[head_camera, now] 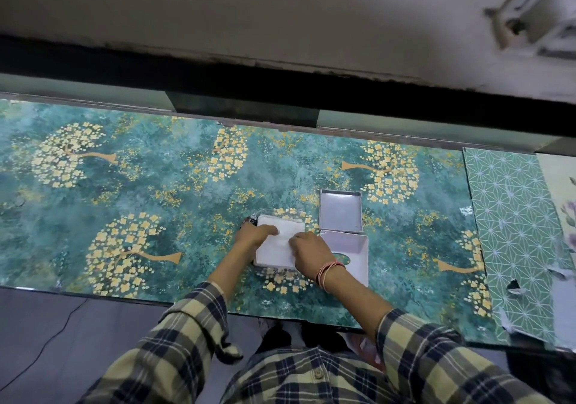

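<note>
A white folded cloth or paper pad (274,249) lies on the teal table (156,185) that is printed with yellow flowering trees. My left hand (254,234) rests on its left part, fingers reaching onto the white surface. My right hand (311,252), with pink threads at the wrist, presses on its right part with bent fingers. Whether either hand pinches the material is unclear. Just to the right stand two open white box halves, one (341,210) farther away and one (355,254) nearer, the nearer partly hidden by my right wrist.
A small dark object (250,221) peeks out at the pad's far left corner. Green geometric-patterned sheets (514,232) with torn edges cover the table's right end. A dark ledge and a wall run along the far side. A black cable (46,341) trails on the grey floor at lower left.
</note>
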Tool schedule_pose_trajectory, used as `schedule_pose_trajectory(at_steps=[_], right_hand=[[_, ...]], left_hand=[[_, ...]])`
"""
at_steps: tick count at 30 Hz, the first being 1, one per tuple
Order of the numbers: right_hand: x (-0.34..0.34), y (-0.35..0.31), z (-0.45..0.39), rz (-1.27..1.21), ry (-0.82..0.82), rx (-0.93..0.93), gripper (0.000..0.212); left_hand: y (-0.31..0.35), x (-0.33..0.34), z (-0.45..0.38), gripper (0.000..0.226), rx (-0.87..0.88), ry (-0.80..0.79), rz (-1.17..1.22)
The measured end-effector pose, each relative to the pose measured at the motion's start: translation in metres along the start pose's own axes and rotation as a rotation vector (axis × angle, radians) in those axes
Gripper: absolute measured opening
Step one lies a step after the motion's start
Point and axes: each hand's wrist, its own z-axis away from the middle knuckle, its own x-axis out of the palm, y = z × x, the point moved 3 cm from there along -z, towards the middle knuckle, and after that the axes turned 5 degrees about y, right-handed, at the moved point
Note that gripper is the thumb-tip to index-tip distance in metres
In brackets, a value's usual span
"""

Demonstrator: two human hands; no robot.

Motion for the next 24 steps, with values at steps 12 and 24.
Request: schedule_pose_trajectory(at_steps=[12, 24], right_hand=[[0.0, 0.006, 0.005, -0.166, -0.006, 0.112, 0.032], [0.0, 0.011, 0.003, -0.271, -0.03, 0.178, 0.028]], left_hand=[[-0.013, 0.032, -0.014, 0.115, -0.009, 0.089, -0.143], [-0.024, 0.035, -0.031, 0.105, -0.053, 0.009, 0.08]])
